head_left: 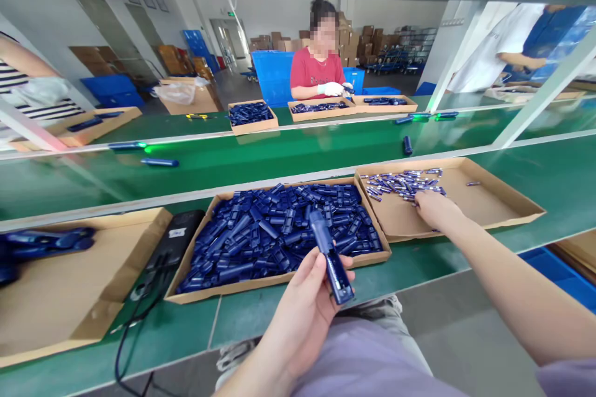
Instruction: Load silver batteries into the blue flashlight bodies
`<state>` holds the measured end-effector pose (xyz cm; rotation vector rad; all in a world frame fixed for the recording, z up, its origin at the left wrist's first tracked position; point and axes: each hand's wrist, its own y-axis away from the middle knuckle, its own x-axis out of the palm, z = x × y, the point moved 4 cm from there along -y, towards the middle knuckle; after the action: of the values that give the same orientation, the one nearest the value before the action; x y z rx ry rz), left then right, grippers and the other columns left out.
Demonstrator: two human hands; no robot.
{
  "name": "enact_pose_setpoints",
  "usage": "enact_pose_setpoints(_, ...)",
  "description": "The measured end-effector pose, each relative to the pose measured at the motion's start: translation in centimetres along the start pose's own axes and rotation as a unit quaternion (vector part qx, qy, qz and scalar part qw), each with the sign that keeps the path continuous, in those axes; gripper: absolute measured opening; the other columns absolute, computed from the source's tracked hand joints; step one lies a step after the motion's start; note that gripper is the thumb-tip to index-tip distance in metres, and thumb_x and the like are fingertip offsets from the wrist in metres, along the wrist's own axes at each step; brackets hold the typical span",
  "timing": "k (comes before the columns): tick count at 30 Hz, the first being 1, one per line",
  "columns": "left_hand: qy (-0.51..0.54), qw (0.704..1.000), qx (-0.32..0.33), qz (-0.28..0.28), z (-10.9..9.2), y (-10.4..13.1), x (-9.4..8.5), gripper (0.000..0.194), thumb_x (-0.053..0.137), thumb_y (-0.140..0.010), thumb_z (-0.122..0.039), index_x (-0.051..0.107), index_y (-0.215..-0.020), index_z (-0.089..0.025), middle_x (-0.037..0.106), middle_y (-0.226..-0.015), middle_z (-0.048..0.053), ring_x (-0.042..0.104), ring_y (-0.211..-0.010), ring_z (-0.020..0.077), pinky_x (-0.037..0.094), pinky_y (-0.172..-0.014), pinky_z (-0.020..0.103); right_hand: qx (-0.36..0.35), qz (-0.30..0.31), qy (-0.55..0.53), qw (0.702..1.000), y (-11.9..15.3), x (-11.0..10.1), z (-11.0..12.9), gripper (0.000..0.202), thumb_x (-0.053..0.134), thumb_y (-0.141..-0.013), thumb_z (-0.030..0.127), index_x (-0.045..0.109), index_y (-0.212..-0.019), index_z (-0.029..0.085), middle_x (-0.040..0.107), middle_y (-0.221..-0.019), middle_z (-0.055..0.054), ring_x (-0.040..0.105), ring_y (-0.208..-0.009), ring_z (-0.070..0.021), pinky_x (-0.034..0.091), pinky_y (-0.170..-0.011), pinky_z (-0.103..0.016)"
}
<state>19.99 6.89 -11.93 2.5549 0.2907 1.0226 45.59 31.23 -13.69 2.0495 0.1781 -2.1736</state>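
My left hand (305, 304) is closed around a dark blue tubular plastic housing (331, 257), tilted, with a long opening along its side. Something pale shows inside that opening. Just beyond it, a cardboard tray (212, 293) is heaped with similar blue housings (261, 236). Over to the right, my right hand (435, 209) reaches into a second cardboard tray (493, 201). Its fingers are curled together at the edge of a pile of small purple cylinders with silver ends (400, 183). Whatever the fingertips pinch is hidden.
At left, a cardboard tray (51, 298) holds blue pieces, beside a black device (179, 236) with cables. Beyond runs a green belt (261, 158) carrying blue housings. A gloved co-worker (316, 74) sits opposite behind trays; other people stand at both sides. A metal beam crosses overhead.
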Motion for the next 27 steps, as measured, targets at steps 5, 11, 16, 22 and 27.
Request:
enact_pose_setpoints(5,0.024,0.999,-0.001,0.047,0.6,0.0,0.2,0.029,0.056,-0.095,-0.028,0.049,-0.121,-0.017,0.063,-0.123,0.017,0.065,-0.106,0.0234,0.053,-0.087,0.037,-0.035,0.002,-0.043,0.998,3.5,-1.7,3.5,0.013,0.054,-0.090,0.019,0.062,-0.096,0.012,0.067,-0.094,-0.012,0.063,-0.085,-0.0203,0.048,-0.078,-0.032)
enact_pose_setpoints(11,0.044,0.998,0.010,0.044,0.7,-0.3,0.8,0.025,0.055,-0.095,-0.024,0.048,-0.118,-0.017,0.062,-0.125,0.015,0.065,-0.107,0.0244,0.053,-0.090,0.039,-0.301,-0.029,-0.301,0.905,14.1,-4.2,13.5,0.015,0.052,-0.096,0.032,0.061,-0.092,0.021,0.067,-0.084,0.001,0.062,-0.069,-0.0115,0.049,-0.061,-0.022)
enact_pose_setpoints(16,0.046,0.998,0.002,0.034,1.0,-0.4,0.7,0.022,0.056,-0.094,-0.023,0.051,-0.115,-0.018,0.067,-0.113,0.011,0.068,-0.091,0.0184,0.056,-0.086,0.038,-0.360,-0.169,-0.288,0.871,17.4,-3.5,17.2,0.024,0.046,-0.100,0.026,0.064,-0.088,0.016,0.064,-0.087,-0.006,0.059,-0.082,-0.0169,0.050,-0.072,-0.030)
enact_pose_setpoints(22,0.088,0.995,-0.034,-0.020,-0.5,-0.3,0.0,0.020,0.055,-0.094,-0.022,0.061,-0.108,-0.009,0.068,-0.114,0.017,0.070,-0.087,0.0189,0.059,-0.076,0.030,-0.300,-0.154,-0.271,0.901,12.5,-4.4,13.0,0.035,0.038,-0.102,0.032,0.065,-0.122,0.021,0.058,-0.118,-0.009,0.055,-0.110,-0.0187,0.048,-0.094,-0.032)
enact_pose_setpoints(27,0.118,0.991,-0.051,-0.042,-1.3,0.2,0.0,0.026,0.051,-0.096,-0.023,0.067,-0.106,-0.005,0.069,-0.110,0.019,0.071,-0.084,0.0195,0.060,-0.072,0.026,-0.071,-0.071,-0.039,0.994,1.9,-2.0,3.5,0.023,0.048,-0.092,0.014,0.068,-0.101,0.007,0.063,-0.105,-0.017,0.060,-0.100,-0.0261,0.047,-0.090,-0.038)
